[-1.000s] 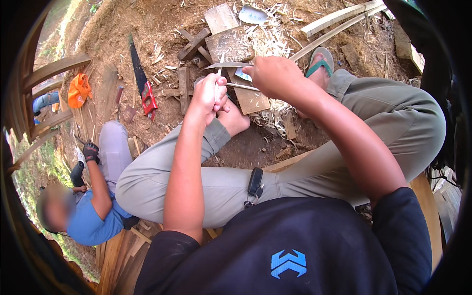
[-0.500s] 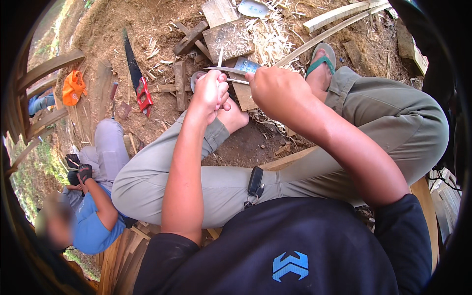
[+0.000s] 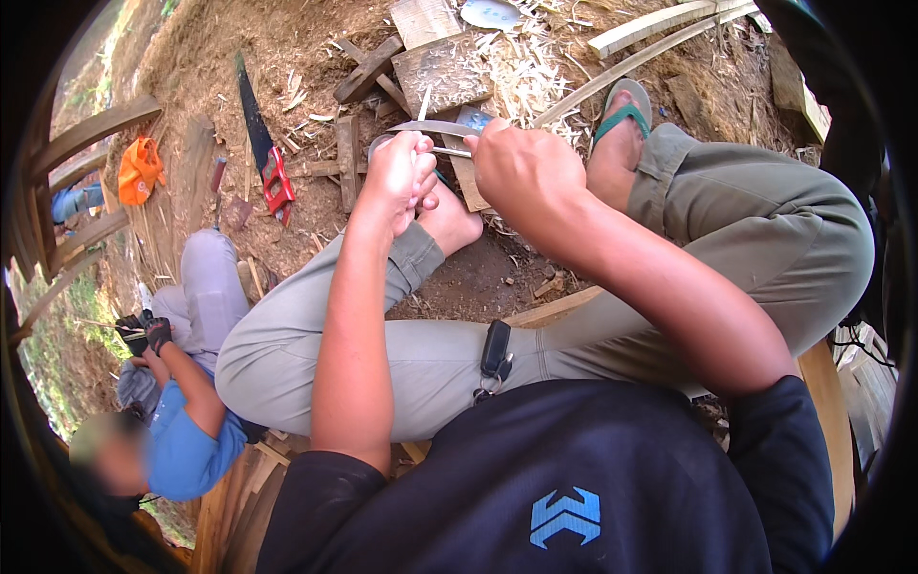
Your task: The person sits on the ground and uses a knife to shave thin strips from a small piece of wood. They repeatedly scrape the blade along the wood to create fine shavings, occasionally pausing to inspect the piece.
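Bare earth strewn with pale wood shavings [image 3: 535, 77] and offcuts, seen from above past bent knees in olive trousers. Left hand [image 3: 402, 182] with fingers pressed together, pinching a thin pale sliver of wood [image 3: 424, 103] that points up and away. Right hand [image 3: 526, 172] curled tight round a handle, hidden in the fist, with a curved knife blade [image 3: 435, 127] reaching left across to the sliver, just above the left fingers. Directly behind, a weathered wooden block [image 3: 445, 72] among crossed sticks. Far left on the ground, a red-handled saw [image 3: 263, 143]; farther left, an orange bag [image 3: 139, 170]. Right foot in a green sandal [image 3: 622, 115], near long pale split strips [image 3: 660, 24]. Lower left, another person in a blue shirt [image 3: 186, 445], crouched, dark-gloved hands low.
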`<state>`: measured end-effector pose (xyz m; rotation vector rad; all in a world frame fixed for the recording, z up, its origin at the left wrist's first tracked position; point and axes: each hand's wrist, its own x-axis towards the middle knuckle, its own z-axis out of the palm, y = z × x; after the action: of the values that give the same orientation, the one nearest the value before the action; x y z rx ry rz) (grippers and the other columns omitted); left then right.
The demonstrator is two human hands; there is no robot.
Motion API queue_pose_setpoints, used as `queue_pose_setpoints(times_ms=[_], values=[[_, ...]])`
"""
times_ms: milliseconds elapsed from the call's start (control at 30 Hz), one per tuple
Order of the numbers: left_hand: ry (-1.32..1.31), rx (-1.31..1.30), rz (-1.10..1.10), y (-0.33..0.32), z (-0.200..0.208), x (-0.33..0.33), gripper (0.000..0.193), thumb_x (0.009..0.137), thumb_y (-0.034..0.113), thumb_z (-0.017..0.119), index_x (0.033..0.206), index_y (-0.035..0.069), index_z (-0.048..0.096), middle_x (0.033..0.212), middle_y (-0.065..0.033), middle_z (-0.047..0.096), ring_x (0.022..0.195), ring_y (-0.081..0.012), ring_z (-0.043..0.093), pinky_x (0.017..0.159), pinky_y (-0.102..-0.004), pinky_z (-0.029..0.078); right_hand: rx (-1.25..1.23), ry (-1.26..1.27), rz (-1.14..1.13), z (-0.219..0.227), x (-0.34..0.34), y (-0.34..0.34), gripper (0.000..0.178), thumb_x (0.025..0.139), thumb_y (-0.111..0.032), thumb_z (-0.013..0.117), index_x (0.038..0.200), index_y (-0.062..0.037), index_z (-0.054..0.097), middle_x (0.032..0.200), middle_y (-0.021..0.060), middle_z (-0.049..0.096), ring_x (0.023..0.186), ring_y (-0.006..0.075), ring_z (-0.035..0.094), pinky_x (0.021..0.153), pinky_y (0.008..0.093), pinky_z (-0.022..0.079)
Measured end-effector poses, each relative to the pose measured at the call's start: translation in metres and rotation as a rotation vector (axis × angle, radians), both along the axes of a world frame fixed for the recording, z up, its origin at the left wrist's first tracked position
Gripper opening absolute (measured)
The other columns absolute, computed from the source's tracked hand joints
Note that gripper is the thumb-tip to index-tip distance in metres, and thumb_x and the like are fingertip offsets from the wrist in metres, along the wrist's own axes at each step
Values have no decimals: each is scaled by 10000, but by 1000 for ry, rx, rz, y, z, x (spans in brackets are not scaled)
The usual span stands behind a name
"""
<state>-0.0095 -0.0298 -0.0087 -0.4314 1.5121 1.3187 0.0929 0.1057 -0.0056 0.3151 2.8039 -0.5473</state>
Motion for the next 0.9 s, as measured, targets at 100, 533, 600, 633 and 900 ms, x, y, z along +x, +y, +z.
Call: queue_pose_setpoints(times_ms=[100, 533, 600, 633, 900], values=[[-1, 6, -3, -4, -2, -1, 253, 986, 256, 383, 779, 140, 469, 424, 50, 316, 313, -74, 235, 347, -248, 263, 9, 11, 54, -3, -2, 0, 392, 1040, -305, 423, 846, -15, 603, 666, 110, 676, 622, 243, 706, 529, 335, 556], [75, -25, -58, 6, -2, 7, 222, 978, 250, 369, 817, 134, 469, 428, 41, 316, 322, -94, 250, 400, -272, 327, -137, 54, -24, -30, -15, 29, 444, 1040, -294, 415, 803, -10, 660, 683, 116, 678, 649, 278, 705, 548, 361, 561], [69, -10, -46, 7, -4, 5, 217, 975, 248, 366, 821, 134, 470, 431, 41, 319, 326, -95, 254, 415, -276, 339, -116, 2, 46, -26, -14, 31, 356, 1005, -264, 468, 850, -31, 688, 774, 116, 691, 721, 278, 711, 586, 354, 569], [56, -8, -25, 6, -6, 5, 216, 973, 246, 365, 821, 134, 469, 432, 42, 320, 328, -95, 256, 421, -278, 342, -123, -77, 88, -14, -14, 31, 283, 976, -238, 509, 911, -46, 707, 857, 120, 708, 790, 272, 720, 629, 353, 579], [79, -8, -14, 6, -10, 10, 212, 949, 245, 368, 795, 132, 461, 439, 38, 318, 335, -93, 250, 416, -287, 347, 46, -157, 161, 18, 3, 20, 195, 923, -183, 556, 925, -49, 698, 871, 106, 719, 787, 231, 730, 620, 334, 582]])
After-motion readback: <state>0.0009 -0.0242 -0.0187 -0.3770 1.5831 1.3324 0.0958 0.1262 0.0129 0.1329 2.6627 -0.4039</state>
